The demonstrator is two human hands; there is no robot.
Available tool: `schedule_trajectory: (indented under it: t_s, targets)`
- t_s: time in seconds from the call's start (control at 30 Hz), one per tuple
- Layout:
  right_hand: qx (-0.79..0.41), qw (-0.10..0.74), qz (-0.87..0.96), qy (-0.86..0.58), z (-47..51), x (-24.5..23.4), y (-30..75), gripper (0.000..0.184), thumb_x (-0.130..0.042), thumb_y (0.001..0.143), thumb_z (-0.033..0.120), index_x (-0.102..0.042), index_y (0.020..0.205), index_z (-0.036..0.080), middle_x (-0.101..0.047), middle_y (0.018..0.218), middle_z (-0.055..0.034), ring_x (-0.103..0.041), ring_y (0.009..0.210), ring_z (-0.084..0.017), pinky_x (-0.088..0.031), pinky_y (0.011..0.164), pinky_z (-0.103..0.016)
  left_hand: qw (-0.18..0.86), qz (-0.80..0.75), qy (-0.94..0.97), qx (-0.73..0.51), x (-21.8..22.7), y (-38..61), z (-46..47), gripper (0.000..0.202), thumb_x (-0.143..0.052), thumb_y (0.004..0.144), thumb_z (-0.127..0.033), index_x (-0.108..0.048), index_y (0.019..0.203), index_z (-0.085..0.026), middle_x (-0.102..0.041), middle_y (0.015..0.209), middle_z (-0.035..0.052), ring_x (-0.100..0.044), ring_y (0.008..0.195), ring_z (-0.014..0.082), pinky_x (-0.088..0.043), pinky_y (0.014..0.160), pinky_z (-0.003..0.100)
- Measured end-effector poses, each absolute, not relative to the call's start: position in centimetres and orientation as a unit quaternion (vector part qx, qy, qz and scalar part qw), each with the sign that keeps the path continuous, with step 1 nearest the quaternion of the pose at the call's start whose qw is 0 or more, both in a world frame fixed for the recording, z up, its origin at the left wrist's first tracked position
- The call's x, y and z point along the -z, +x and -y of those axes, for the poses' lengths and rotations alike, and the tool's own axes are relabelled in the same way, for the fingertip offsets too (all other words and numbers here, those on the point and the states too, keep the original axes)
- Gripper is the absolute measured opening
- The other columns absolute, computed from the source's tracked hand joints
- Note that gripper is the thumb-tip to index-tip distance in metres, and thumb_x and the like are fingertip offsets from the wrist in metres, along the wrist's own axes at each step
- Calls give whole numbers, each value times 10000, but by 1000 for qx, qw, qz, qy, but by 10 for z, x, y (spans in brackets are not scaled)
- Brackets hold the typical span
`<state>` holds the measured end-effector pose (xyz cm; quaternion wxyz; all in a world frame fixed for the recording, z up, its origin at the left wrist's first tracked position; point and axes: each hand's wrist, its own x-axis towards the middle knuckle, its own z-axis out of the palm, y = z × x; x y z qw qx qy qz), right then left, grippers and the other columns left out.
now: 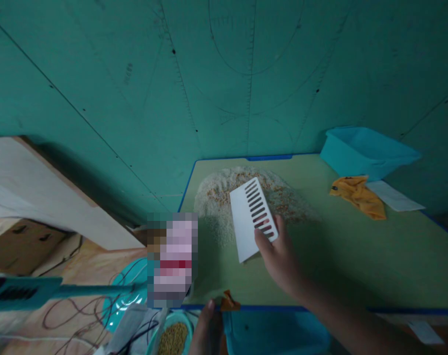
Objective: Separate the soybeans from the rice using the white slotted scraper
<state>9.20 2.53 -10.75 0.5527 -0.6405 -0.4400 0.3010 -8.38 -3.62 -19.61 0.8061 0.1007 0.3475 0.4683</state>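
My right hand [277,256] is closed on the slotted end of a white scraper [242,222], a flat plate with a row of slots. The thumb lies on top and fingers show through the slots. The scraper is tilted over the near side of a spread heap of pale grains [216,217] mixed with orange-brown bits. My left hand [205,325] is at the table's front edge, its thumb up and its other fingers mostly hidden. Beside it, a crumpled orange-brown scrap [230,301] lies on the edge.
The green table [357,261] has a blue rim and stands against a green wall. A turquoise bin [357,153], a yellow cloth [360,197] and a white sheet [396,195] are at right. Below the front edge are another blue bin [279,335] and a bowl of yellowish pellets [174,340].
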Motion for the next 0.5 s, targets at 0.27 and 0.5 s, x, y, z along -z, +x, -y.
schedule_trajectory:
  t_s: [0.27, 0.5]
  targets:
    - [-304, 586, 388, -643, -6, 111, 139, 215, -557, 775, 377, -451, 894, 233, -611, 780, -27, -584, 685, -192, -462, 638, -344, 804, -349, 118, -467, 189, -82, 36, 223, -625, 732, -359, -742, 884, -245, -761, 920, 41, -623, 1021, 273, -386, 983, 367]
    - [-300, 671, 288, -614, 5, 113, 211, 303, -726, 651, 333, -531, 866, 248, -621, 810, 8, -569, 704, -177, -451, 648, -316, 803, -362, 63, -470, 197, -77, 32, 241, -743, 587, -398, -759, 730, -204, -771, 779, 62, -648, 949, 323, -456, 913, 411]
